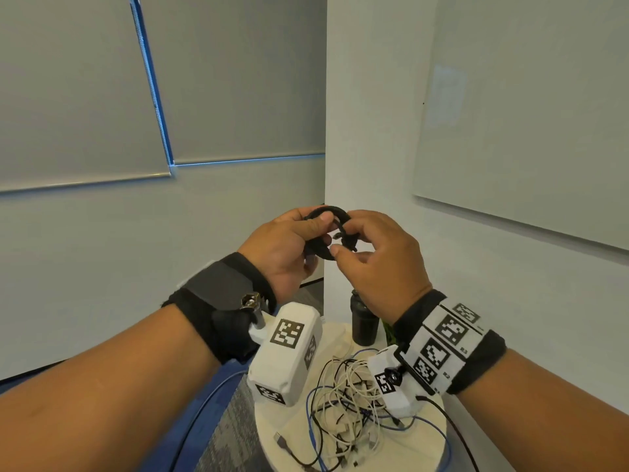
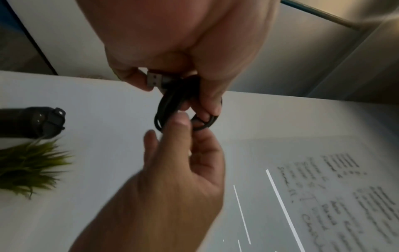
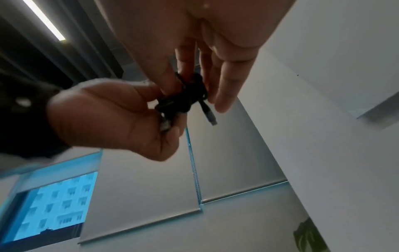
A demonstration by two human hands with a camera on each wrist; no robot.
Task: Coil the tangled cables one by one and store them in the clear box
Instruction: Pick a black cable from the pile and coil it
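Observation:
A black cable (image 1: 329, 233) wound into a small coil is held up in the air between both hands, well above the table. My left hand (image 1: 299, 238) grips one side of the coil, with its silver USB plug (image 2: 156, 80) pinched under the fingers. My right hand (image 1: 354, 240) pinches the other side with thumb and forefinger; its outer fingers stay straight. The cable's other small plug (image 3: 211, 117) hangs free from the coil (image 3: 183, 97). A tangle of white, blue and black cables (image 1: 350, 403) lies on the round white table (image 1: 422, 447) below. The clear box is not in view.
A black bottle (image 1: 364, 321) stands at the table's far edge beside a small green plant (image 2: 26, 167). A whiteboard (image 1: 527, 114) hangs on the right wall. Window blinds (image 1: 85, 97) cover the left wall. Blue carpet (image 1: 204, 420) lies left of the table.

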